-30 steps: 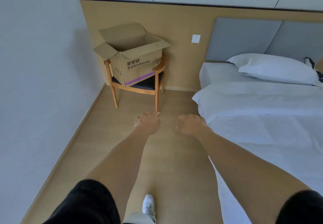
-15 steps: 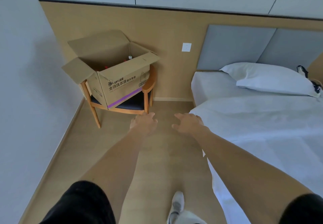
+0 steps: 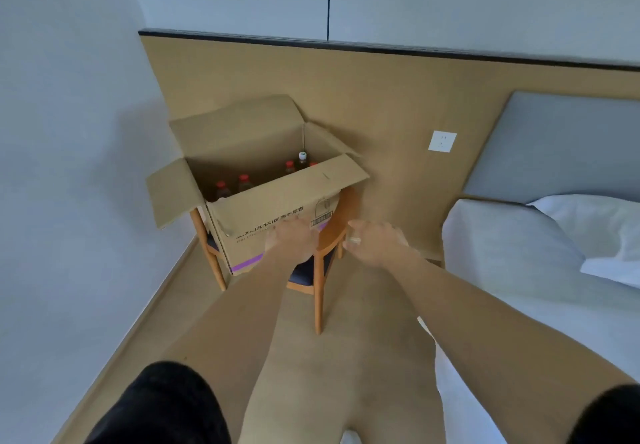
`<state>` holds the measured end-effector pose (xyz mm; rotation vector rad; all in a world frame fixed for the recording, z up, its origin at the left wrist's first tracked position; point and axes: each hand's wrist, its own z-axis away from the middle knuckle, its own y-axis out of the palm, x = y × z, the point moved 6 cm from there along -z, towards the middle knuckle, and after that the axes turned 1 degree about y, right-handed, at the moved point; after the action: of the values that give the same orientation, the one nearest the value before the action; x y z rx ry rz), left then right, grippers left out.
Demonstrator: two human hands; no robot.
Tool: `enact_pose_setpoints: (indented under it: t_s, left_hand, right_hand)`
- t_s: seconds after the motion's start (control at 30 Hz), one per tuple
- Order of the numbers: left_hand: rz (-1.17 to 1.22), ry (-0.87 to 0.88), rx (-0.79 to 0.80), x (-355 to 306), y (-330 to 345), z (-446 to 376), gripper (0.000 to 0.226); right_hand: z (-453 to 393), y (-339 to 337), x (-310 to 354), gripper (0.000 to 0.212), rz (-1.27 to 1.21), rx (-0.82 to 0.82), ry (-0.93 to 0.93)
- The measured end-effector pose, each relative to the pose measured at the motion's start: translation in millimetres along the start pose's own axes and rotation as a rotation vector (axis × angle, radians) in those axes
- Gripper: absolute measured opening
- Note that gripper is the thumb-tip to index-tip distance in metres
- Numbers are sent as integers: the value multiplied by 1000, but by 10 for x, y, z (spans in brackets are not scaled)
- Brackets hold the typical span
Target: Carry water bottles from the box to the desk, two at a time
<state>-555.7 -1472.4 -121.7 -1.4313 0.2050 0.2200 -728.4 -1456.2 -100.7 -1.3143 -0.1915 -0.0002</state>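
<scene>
Two hands, both empty, reaching forward. Left hand (image 3: 292,241): fingers loosely extended, seen against the near face of the box; whether it touches the cardboard cannot be told. Right hand (image 3: 375,242): fingers spread and relaxed, holding nothing, held apart from the box off its right corner, over the chair's armrest.

Box (image 3: 277,215): open cardboard carton, four flaps folded outward, resting on the seat of a wooden chair (image 3: 320,270) set in the corner.

Bottles: at least four visible inside, standing upright, long axes vertical, caps uppermost. Two red-capped bottles (image 3: 232,188) at the left end; a further red cap beside a white-capped bottle (image 3: 302,159) at the right end. Bodies mostly hidden by the near wall.

Key relation: the bottles lie ahead of and above both hands, behind the carton's near wall. The left hand stands nearer the left pair; the right hand is nearer the white-capped one. By judgement, each hand must rise over the rim and descend onto a neck.

Desk: not in view.

Surroundings: bed (image 3: 519,270) to the right, pillow (image 3: 595,222), wall socket (image 3: 442,141).
</scene>
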Motion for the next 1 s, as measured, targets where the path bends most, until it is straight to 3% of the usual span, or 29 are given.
enact_pose_setpoints:
  t_s: [0.17, 0.43, 0.77, 1.0]
  left_hand:
    - [8, -59, -71, -143, -271, -632, 40]
    - [25, -167, -169, 239, -511, -1736, 43]
    - [141, -296, -127, 992, -444, -3444, 45]
    - [144, -374, -71, 1440, -317, -3895, 45]
  right_hand:
    - [-826, -300, 1, 53, -9, -11, -91]
    - [-2120, -440, 242, 56, 4, 6, -189]
    - [-3918, -718, 461, 61, 18, 56, -250]
    - [-4741, -485, 629, 61, 18, 141, -296]
